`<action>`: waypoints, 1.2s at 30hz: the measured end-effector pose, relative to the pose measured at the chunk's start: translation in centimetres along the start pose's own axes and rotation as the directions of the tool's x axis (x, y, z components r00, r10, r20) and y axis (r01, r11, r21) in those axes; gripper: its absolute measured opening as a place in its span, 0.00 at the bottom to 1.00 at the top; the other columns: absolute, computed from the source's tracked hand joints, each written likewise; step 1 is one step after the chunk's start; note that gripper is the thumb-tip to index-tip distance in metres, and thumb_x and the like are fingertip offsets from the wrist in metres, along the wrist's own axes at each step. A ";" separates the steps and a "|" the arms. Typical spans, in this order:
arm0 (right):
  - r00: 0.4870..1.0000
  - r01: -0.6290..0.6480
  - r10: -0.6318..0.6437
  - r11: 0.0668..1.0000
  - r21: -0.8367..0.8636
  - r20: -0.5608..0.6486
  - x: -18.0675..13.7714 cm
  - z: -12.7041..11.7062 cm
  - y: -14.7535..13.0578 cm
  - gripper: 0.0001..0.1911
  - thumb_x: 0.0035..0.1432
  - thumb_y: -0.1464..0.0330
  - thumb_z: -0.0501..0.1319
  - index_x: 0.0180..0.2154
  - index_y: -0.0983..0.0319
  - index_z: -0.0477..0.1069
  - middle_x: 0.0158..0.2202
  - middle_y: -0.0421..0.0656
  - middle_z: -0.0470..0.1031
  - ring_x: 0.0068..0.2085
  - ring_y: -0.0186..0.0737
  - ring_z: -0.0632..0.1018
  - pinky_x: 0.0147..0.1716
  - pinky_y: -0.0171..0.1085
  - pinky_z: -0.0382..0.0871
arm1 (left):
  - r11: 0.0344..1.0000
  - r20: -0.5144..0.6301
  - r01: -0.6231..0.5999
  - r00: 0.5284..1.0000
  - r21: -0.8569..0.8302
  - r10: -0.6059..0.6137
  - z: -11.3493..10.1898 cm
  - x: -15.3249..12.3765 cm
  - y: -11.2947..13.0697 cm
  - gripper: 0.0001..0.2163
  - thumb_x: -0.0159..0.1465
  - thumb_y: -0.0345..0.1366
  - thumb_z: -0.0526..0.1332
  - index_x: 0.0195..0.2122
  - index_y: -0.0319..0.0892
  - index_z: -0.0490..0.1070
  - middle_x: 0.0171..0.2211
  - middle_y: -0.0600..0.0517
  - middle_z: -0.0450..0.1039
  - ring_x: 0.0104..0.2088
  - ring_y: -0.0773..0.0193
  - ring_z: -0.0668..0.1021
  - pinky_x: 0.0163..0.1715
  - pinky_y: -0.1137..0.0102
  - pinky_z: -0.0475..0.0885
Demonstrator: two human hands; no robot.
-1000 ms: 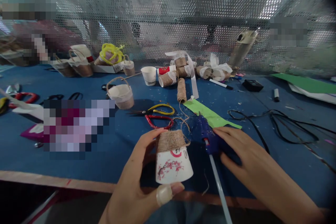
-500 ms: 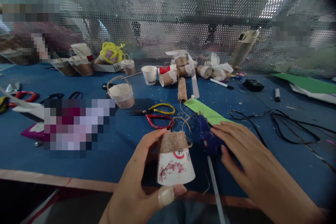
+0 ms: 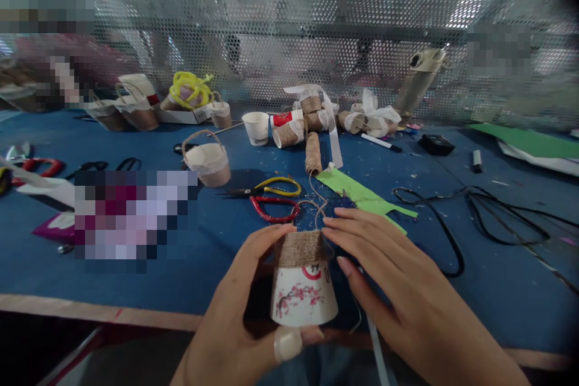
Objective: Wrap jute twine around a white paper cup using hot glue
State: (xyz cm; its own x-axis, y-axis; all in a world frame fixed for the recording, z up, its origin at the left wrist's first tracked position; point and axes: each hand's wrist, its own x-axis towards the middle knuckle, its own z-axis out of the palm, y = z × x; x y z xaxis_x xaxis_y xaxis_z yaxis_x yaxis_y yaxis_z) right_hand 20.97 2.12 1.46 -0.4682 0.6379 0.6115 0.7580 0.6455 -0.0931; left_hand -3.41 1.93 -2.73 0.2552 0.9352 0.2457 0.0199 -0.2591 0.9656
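Observation:
My left hand (image 3: 235, 295) grips an upside-down paper cup (image 3: 303, 304), thumb below the rim and fingers along its far side. The cup is white with pink blossoms, and its upper half is wound with brown twine (image 3: 301, 248). Beside it, my right hand (image 3: 384, 265) has its fingers stretched out, the tips at the wound twine; whether they touch is hard to tell. Under that hand lies a blue glue gun (image 3: 347, 200), mostly hidden, with a pale glue stick (image 3: 376, 344) sticking out towards me. A loose strand runs from the cup to a twine spool (image 3: 313, 154).
Red-and-yellow-handled scissors (image 3: 275, 208) lie behind the cup. A small twine-handled basket (image 3: 208, 163) stands at left, light green paper (image 3: 362, 193) lies ahead, and a black cable (image 3: 456, 241) coils at right. Several cups line the back by a perforated metal screen (image 3: 289, 36).
My right hand has moved left from the glue gun to the twine-wrapped cup, now covering most of the gun. My left hand keeps its hold on the cup.

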 end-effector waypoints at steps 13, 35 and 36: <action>1.000 0.021 -0.022 1.000 -0.012 -0.012 1.7 -0.2 -0.4 0.24 0.71 0.82 0.51 0.56 0.66 0.81 0.51 0.49 0.91 0.51 0.44 0.91 0.57 0.45 0.87 | 0.950 -0.117 0.225 0.960 -0.214 -0.254 1.3 -0.3 1.9 0.35 0.49 0.40 0.88 0.58 0.67 0.83 0.66 0.54 0.76 0.63 0.46 0.81 0.48 0.69 0.88; 0.995 -0.033 0.053 0.974 0.224 -0.081 1.2 -1.3 -0.7 0.12 0.74 0.75 0.62 0.52 0.58 0.80 0.50 0.40 0.90 0.49 0.36 0.89 0.52 0.35 0.83 | 0.967 -0.119 0.202 0.968 -0.158 -0.222 1.0 -0.4 1.4 0.36 0.50 0.43 0.87 0.61 0.63 0.82 0.64 0.51 0.79 0.62 0.45 0.82 0.49 0.68 0.86; 0.992 -0.048 0.073 0.972 0.229 -0.102 1.1 -1.2 -0.8 0.11 0.74 0.74 0.63 0.53 0.57 0.80 0.51 0.41 0.89 0.51 0.36 0.88 0.53 0.34 0.83 | 0.977 -0.121 0.167 0.976 -0.134 -0.183 1.0 -0.3 1.3 0.36 0.51 0.43 0.87 0.61 0.63 0.82 0.64 0.51 0.79 0.62 0.46 0.82 0.51 0.67 0.86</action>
State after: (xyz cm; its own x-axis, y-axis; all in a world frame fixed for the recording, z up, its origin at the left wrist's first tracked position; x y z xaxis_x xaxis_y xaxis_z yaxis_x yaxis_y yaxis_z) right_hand 20.39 1.74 3.18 -0.3629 0.6370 0.6801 0.6551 0.6935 -0.3000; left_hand -2.51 1.04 -1.61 0.1284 0.9890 0.0727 -0.0674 -0.0645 0.9956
